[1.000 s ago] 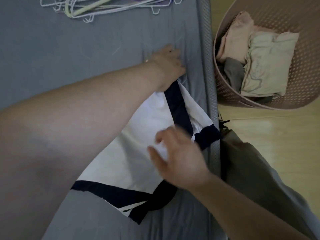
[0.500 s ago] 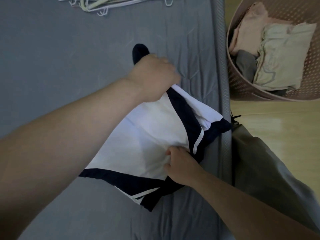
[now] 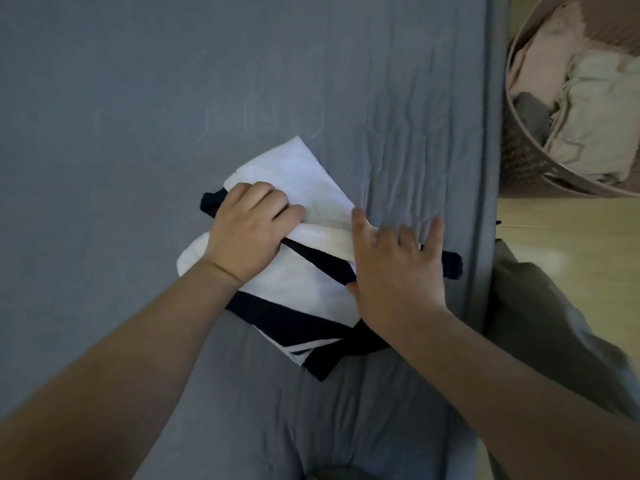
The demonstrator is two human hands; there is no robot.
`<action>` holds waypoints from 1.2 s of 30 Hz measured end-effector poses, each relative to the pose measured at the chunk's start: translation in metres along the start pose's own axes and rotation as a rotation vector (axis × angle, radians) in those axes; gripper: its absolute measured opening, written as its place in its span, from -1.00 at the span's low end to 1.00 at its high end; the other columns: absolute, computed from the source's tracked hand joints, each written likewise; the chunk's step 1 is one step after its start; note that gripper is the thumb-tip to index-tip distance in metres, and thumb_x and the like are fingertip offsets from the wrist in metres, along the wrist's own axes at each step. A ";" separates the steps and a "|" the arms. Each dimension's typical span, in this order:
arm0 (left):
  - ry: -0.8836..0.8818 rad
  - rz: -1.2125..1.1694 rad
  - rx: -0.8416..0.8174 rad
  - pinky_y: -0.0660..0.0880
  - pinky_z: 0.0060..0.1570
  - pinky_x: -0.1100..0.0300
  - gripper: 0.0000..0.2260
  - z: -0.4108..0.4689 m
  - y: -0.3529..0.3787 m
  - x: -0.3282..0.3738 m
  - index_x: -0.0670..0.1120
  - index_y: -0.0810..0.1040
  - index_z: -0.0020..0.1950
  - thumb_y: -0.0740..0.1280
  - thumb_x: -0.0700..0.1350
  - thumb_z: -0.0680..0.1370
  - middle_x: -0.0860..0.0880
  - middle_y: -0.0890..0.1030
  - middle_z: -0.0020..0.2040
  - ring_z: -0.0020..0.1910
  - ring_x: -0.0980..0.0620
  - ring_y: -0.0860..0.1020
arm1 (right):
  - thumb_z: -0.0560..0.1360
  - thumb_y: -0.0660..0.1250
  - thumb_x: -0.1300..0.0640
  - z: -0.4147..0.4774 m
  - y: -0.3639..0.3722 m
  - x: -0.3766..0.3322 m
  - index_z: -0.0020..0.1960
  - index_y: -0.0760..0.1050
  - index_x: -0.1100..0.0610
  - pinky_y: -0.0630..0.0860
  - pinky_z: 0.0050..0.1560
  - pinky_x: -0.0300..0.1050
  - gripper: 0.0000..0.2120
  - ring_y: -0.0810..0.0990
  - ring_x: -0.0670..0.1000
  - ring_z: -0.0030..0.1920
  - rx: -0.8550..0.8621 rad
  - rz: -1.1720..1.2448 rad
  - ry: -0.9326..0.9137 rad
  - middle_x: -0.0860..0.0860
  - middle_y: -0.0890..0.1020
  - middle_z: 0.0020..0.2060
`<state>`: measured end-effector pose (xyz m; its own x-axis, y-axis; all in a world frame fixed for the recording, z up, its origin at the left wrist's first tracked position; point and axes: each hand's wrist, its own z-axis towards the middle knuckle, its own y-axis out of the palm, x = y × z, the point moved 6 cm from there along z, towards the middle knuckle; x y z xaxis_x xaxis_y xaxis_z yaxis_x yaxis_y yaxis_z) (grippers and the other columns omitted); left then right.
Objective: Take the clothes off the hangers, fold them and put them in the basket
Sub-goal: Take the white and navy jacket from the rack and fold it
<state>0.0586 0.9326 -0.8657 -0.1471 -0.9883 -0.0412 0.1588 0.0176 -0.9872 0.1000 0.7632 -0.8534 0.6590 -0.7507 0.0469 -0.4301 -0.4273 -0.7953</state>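
Head view: our left hand [image 3: 247, 233] is curled tight, gripping a bunched fold of the white garment [image 3: 304, 289] where its navy strip crosses, centre frame. Our right hand [image 3: 398, 271] is flat with fingers spread straight, and grips nothing. The palm presses on the garment's right side, and the fingertips reach past the cloth onto the grey sheet [image 3: 138, 133].

Versus half a second ago: the left hand held the navy edge up higher in the frame, and it is now down on the cloth. A white flap is now folded over and points to upper centre. The right hand was pinching the lower middle and has now opened flat.

Edges: the garment's navy tip at the right lies just beside the mattress seam [image 3: 485, 202]. The basket [image 3: 519, 161] sits upper right past that seam, on the wooden floor [image 3: 571, 230], with folded clothes [image 3: 588, 133] inside. The sheet is bare cloth to the left of and above the garment.
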 end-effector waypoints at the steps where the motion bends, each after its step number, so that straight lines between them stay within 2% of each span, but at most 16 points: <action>1: 0.004 -0.005 0.016 0.35 -0.21 0.08 -0.65 -0.002 0.000 0.000 -0.08 0.63 -0.13 0.23 -0.47 0.32 -0.04 0.51 -0.29 -0.22 -0.13 0.52 | 0.48 0.37 0.01 -0.006 0.005 -0.009 0.56 -0.03 0.14 0.31 0.27 0.20 -0.18 0.47 0.20 0.24 -0.013 0.020 -0.022 0.13 0.46 0.23; 5: 0.089 0.036 0.054 0.37 -0.23 0.09 -0.71 -0.018 -0.007 -0.005 -0.07 0.61 -0.19 0.27 -0.45 0.40 -0.03 0.51 -0.30 -0.24 -0.10 0.53 | 0.19 0.56 0.21 -0.035 0.020 -0.054 0.13 0.49 0.21 0.24 -0.45 -0.11 -0.46 0.54 0.07 -0.29 0.061 0.151 -0.099 0.11 0.53 -0.21; 7: 0.128 0.069 0.054 0.38 -0.22 0.09 -0.73 -0.038 -0.008 -0.011 -0.06 0.59 -0.22 0.32 -0.43 0.40 -0.02 0.51 -0.30 -0.25 -0.09 0.55 | -0.04 0.61 0.25 -0.039 0.031 -0.077 -0.10 0.56 0.24 0.14 -0.55 -0.21 -0.47 0.46 0.06 -0.45 0.108 0.216 -0.146 0.12 0.49 -0.38; 10: 0.136 0.089 0.040 0.39 -0.19 0.09 -0.74 -0.074 -0.010 -0.022 -0.05 0.59 -0.22 0.35 -0.42 0.41 -0.01 0.53 -0.29 -0.23 -0.08 0.56 | -0.13 0.66 0.18 -0.037 0.059 -0.107 -0.04 0.56 0.25 0.18 -0.58 -0.19 -0.32 0.49 0.08 -0.40 0.057 0.238 -0.223 0.14 0.52 -0.33; 12: 0.112 0.102 0.027 0.39 -0.15 0.09 -0.75 -0.100 -0.007 -0.027 -0.05 0.60 -0.20 0.37 -0.42 0.41 -0.01 0.54 -0.26 -0.22 -0.08 0.56 | 0.00 0.69 -0.01 -0.034 0.079 -0.122 0.14 0.53 0.23 0.38 -0.52 -0.11 -0.22 0.56 0.09 -0.23 0.014 0.192 -0.269 0.14 0.56 -0.15; 15: 0.043 0.079 -0.108 0.37 -0.06 0.06 -0.74 -0.138 0.021 -0.031 -0.05 0.61 -0.06 0.30 -0.39 0.44 -0.04 0.55 -0.18 -0.14 -0.10 0.56 | 0.47 0.31 -0.29 -0.034 0.111 -0.133 0.50 0.19 0.20 0.53 0.07 0.00 -0.19 0.41 0.15 0.24 -0.138 0.295 -0.340 0.14 0.36 0.28; 17: -0.027 0.012 -0.390 0.37 0.00 0.04 -0.69 -0.152 0.046 -0.029 -0.03 0.55 0.11 0.32 -0.28 0.41 -0.03 0.53 -0.05 0.00 -0.12 0.54 | 0.52 0.02 -0.39 -0.031 0.117 -0.133 0.54 0.12 0.17 0.48 0.23 0.04 -0.20 0.31 0.15 0.34 -0.222 0.370 -0.337 0.12 0.30 0.35; 18: -0.069 -0.015 -0.573 0.39 0.01 0.04 -0.63 -0.153 0.055 -0.026 -0.01 0.50 0.16 0.37 -0.22 0.38 -0.02 0.51 0.00 0.05 -0.10 0.51 | 0.54 -0.04 -0.37 -0.029 0.114 -0.134 0.48 0.24 0.16 0.50 0.18 0.04 -0.25 0.37 0.14 0.30 -0.199 0.380 -0.350 0.11 0.36 0.30; 20: -0.179 -0.008 -0.863 0.40 -0.07 0.07 -0.69 -0.136 0.056 -0.022 0.02 0.47 0.10 0.38 -0.17 0.39 0.02 0.50 -0.01 0.02 -0.05 0.48 | 0.62 0.02 -0.23 -0.019 0.094 -0.129 0.15 0.52 0.12 0.52 -0.13 -0.03 -0.51 0.54 0.10 0.05 0.082 0.448 -0.361 0.05 0.53 0.04; 21: -0.234 0.024 -0.881 0.37 -0.16 0.09 -0.81 -0.118 0.048 -0.022 0.01 0.48 -0.01 0.34 -0.19 0.42 0.03 0.50 -0.10 -0.09 -0.04 0.49 | 0.62 0.12 -0.13 -0.017 0.079 -0.122 0.00 0.56 0.10 0.48 -0.24 -0.04 -0.64 0.55 0.08 -0.06 0.312 0.463 -0.347 0.03 0.55 -0.08; 23: -0.331 0.073 -0.713 0.31 -0.26 0.11 -0.88 -0.078 0.031 -0.022 -0.05 0.47 -0.20 0.29 -0.28 0.41 0.01 0.47 -0.24 -0.29 -0.04 0.44 | 0.58 0.26 -0.01 -0.014 0.058 -0.101 0.02 0.58 0.09 0.44 -0.19 0.00 -0.80 0.50 0.09 -0.06 0.657 0.427 -0.236 0.05 0.56 -0.05; 24: -0.368 0.062 -0.559 0.34 -0.24 0.07 -0.89 -0.059 0.023 -0.024 -0.09 0.49 -0.16 0.28 -0.29 0.40 -0.03 0.49 -0.21 -0.26 -0.08 0.45 | 0.58 0.29 0.01 -0.010 0.058 -0.089 0.10 0.57 0.09 0.43 -0.09 0.04 -0.80 0.48 0.11 0.00 0.695 0.400 -0.157 0.08 0.55 0.04; 27: -0.627 -0.127 -0.148 0.39 0.13 -0.08 -0.68 -0.047 0.033 -0.043 -0.15 0.44 0.30 0.25 -0.08 0.57 -0.16 0.47 0.24 0.17 -0.20 0.44 | 0.57 0.29 -0.08 0.013 0.085 -0.058 0.28 0.47 0.07 0.42 0.05 0.13 -0.65 0.48 0.19 0.12 0.539 0.324 0.055 0.17 0.49 0.19; 29: -0.843 -0.306 -0.274 0.32 0.30 -0.10 -0.50 -0.077 0.067 -0.058 -0.17 0.30 0.43 0.13 0.14 0.62 -0.20 0.40 0.35 0.29 -0.23 0.39 | 0.57 0.23 -0.19 0.023 0.107 -0.054 0.37 0.35 -0.02 0.44 0.06 0.13 -0.56 0.50 0.20 0.12 0.347 0.363 0.074 0.15 0.48 0.20; 32: -0.905 -0.318 -0.516 0.31 0.33 -0.13 -0.31 -0.104 0.102 -0.057 -0.23 0.29 0.43 0.08 0.30 0.56 -0.23 0.39 0.35 0.32 -0.26 0.36 | 0.55 0.14 -0.32 0.036 0.123 -0.043 0.44 0.18 -0.14 0.44 0.14 0.12 -0.47 0.47 0.15 0.18 0.137 0.454 0.037 0.06 0.44 0.22; 36: -0.973 -0.482 -0.576 0.45 0.15 -0.05 -0.38 -0.086 0.100 -0.089 -0.11 0.45 0.23 0.34 0.37 0.43 -0.09 0.54 0.17 0.17 -0.17 0.49 | 0.39 0.39 -0.34 0.048 0.111 -0.019 0.38 0.20 -0.09 0.46 0.17 0.00 -0.30 0.47 0.07 0.28 -0.053 0.917 0.089 -0.04 0.44 0.31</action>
<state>0.0037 1.0357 -0.9744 0.7574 -0.6091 0.2354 -0.2006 -0.5601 -0.8038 0.0696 0.7544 -0.9718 -0.0032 -0.8419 -0.5395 -0.7897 0.3331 -0.5152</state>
